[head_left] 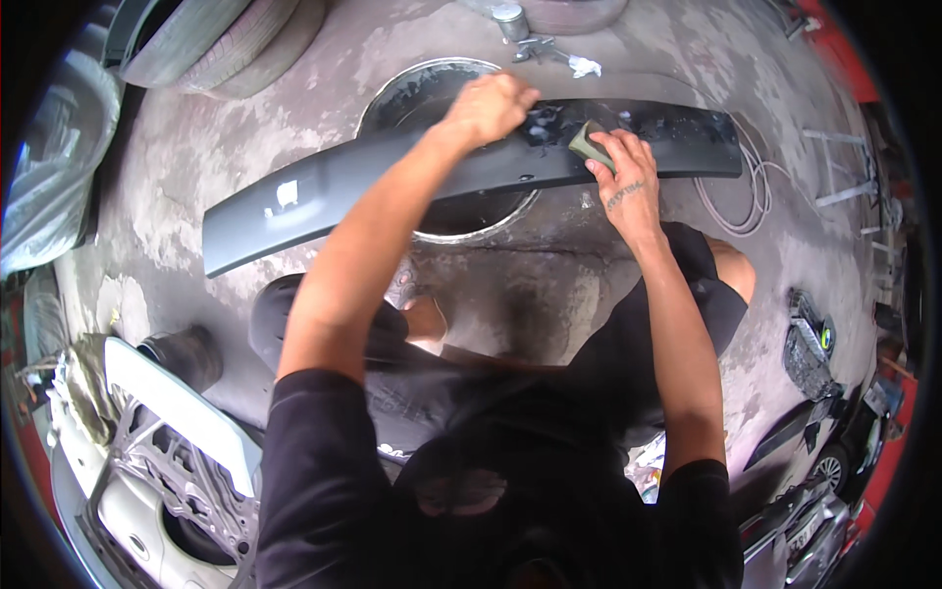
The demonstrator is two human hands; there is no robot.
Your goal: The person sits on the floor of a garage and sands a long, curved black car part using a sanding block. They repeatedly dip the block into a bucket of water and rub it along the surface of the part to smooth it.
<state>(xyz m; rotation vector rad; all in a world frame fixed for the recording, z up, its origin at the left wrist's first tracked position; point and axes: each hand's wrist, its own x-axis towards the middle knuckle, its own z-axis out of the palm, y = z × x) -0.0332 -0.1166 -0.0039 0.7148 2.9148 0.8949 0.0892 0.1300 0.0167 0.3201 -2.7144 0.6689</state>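
Mottled concrete floor (383, 39), grey with pale worn patches, spreads beneath everything here. Across the upper middle of the frame lies a long, gently bowed dark grey panel (505, 167), smooth and satiny toward the left, with glossy, wet-looking smears on its right part. At lower left I see a silvery car part (186, 491) full of ribs and cut-outs; at upper left, dusty tyres (231, 59) lean together. Under the panel sits a round dark form (392, 108) with a scuffed metal rim; tub or wheel, I can't tell, and its inside is too dark to read. A pale hose (760, 201) coils by the panel's right end. The person's hands are apart, both at the panel. The left hand (491, 106), blurred, is curled into a loose fist at the upper edge, and I can't tell whether anything is tucked inside or whether it touches the panel. The right hand (628, 177) is bent firmly round a green block (592, 145), which sits against the panel's smeared right part. At the top stands a small can (510, 24), its contents unclear; near it lies a crumpled white scrap (585, 67).
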